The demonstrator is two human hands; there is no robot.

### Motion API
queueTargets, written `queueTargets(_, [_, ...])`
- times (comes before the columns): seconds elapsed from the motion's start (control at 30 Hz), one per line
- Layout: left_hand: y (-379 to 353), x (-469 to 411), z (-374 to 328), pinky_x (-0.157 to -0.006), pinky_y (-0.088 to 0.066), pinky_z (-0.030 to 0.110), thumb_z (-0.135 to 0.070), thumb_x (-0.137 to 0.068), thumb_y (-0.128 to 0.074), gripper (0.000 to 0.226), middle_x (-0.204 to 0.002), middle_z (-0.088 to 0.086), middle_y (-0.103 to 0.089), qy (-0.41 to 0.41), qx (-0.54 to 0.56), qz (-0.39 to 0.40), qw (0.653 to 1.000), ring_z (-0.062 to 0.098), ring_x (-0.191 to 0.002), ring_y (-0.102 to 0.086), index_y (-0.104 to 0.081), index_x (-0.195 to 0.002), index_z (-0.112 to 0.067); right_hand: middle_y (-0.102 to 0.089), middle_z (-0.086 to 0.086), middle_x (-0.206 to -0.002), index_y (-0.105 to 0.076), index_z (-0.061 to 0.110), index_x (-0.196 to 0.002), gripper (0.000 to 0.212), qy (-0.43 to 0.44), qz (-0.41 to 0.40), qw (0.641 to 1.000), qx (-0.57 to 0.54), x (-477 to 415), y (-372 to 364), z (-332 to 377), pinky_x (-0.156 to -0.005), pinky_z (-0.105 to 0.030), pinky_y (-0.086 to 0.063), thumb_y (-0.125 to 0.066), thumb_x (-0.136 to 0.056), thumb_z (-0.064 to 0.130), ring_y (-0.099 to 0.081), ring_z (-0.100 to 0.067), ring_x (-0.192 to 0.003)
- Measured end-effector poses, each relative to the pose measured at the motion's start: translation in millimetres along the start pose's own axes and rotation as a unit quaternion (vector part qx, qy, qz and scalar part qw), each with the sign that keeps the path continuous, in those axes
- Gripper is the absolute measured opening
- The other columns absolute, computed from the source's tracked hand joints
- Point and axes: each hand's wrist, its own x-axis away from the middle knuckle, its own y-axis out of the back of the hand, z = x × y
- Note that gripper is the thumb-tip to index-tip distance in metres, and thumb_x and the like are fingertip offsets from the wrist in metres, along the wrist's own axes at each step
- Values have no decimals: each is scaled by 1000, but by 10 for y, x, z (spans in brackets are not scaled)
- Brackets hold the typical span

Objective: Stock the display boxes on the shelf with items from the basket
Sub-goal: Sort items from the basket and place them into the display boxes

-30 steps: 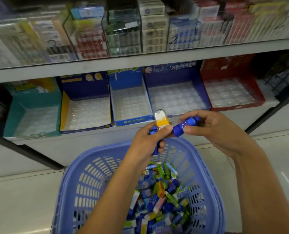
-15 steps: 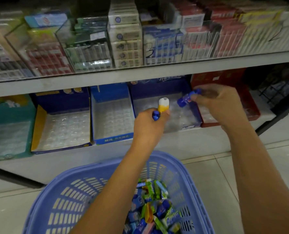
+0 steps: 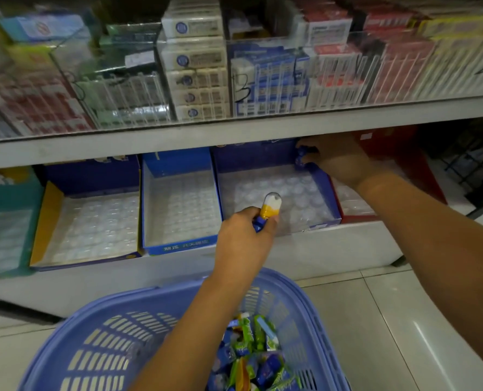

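Note:
My right hand (image 3: 337, 159) reaches under the upper shelf into the back right corner of the dark blue display box (image 3: 323, 180) and grips a small blue tube (image 3: 301, 156) standing upright there. My left hand (image 3: 244, 239) hovers over the front edge of the same box, closed around a yellow tube with a clear cap (image 3: 271, 206) and a blue tube (image 3: 258, 224) below it. The purple basket (image 3: 93, 328) sits below, with several blue, green and orange items (image 3: 251, 359) in it.
Along the lower shelf (image 3: 333, 246) stand a teal box (image 3: 6, 210), a yellow-sided blue box (image 3: 48, 210), a lighter blue box (image 3: 178, 244) and a red box (image 3: 420, 167), each lined with a clear dimpled tray. The upper shelf (image 3: 234, 131) holds packed cartons behind clear dividers. Tiled floor lies to the right.
My right hand has carried its blue tube forward and down into the back right corner of the dark blue box. My left hand has risen from the basket toward the box front with its tubes.

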Motion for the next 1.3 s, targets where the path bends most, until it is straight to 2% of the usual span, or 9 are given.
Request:
queueTargets(0.23, [5,-17,-14,-45,-35,12,-35,-88,-61,33,-49,-7,-41,8,19,5,1000,-3,-50,-46,-50,-59,-25,-56,-13,-98,-59,16,-78,17,-74,25,997,25,-117,-52,52,-83,-29,-39,-54,-90,6,-54,-29,-98])
queueTargets(0.43, [112,-28,-162,-50,-36,26,-34,-91,-61,32,-57,3,-49,102,97,40,989,13,-49,-40,-66,-78,-4,-55,-19,-126,-55,-1,-120,27,-124,29,988,89,-44,-3,262,-99,-39,-42,-48,-96,10,-51,-34,-114])
queueTargets(0.5, [236,-37,-227,-45,-38,25,-28,-93,-59,26,-61,4,-63,206,313,62,925,13,-44,-42,-65,-82,-5,-57,-20,-121,-55,-2,-118,27,-122,-26,989,76,124,39,414,-90,-36,-43,-49,-95,12,-54,-34,-109])
queueTargets(0.6, [410,-18,-318,-42,-42,17,-23,-97,-51,16,-78,8,-74,296,622,91,719,7,-44,-48,-57,-100,-8,-66,-13,-93,-62,8,-98,14,-85,-84,992,-34,492,75,633,-74,-28,-46,-62,-88,18,-64,-26,-90])
queueTargets(0.7, [470,22,-354,-60,-51,22,-27,-97,-51,20,-79,5,-75,285,705,37,648,10,-59,-60,-59,-100,-9,-65,-2,-61,-61,14,-78,22,-108,73,952,-278,903,107,942,-52,-24,-48,-74,-77,31,-64,-10,-53])
queueTargets(0.87, [472,94,-408,-85,-51,31,-38,-98,-43,26,-93,-4,-75,204,682,-4,703,11,-100,-66,-61,-105,-20,-73,-10,-80,-67,9,-91,29,-136,166,874,-436,1210,-3,1264,-60,-20,-56,-72,-78,35,-70,-15,-68])
queueTargets(1.07, [438,198,-445,-68,-58,30,-39,-97,-43,32,-106,2,-71,136,646,75,747,18,-89,-71,-64,-104,-16,-70,12,-87,-70,26,-93,14,-33,34,955,-292,1264,18,1325,-70,-16,-47,-72,-80,29,-61,0,-73])
queueTargets(1.2, [435,180,-471,-69,-57,30,-37,-96,-44,32,-102,0,-72,121,615,133,768,17,-90,-71,-67,-100,-15,-72,2,-95,-68,21,-106,27,-37,107,924,-366,1244,142,1224,-79,-17,-52,-72,-81,12,-68,-4,-87])
queueTargets(1.3, [430,129,-534,-64,-58,35,-40,-92,-48,34,-102,2,-72,115,599,128,782,21,-91,-70,-64,-106,-13,-68,3,-77,-61,21,-111,37,-65,140,901,-406,1202,175,1127,-58,-16,-50,-73,-78,8,-64,-3,-63])
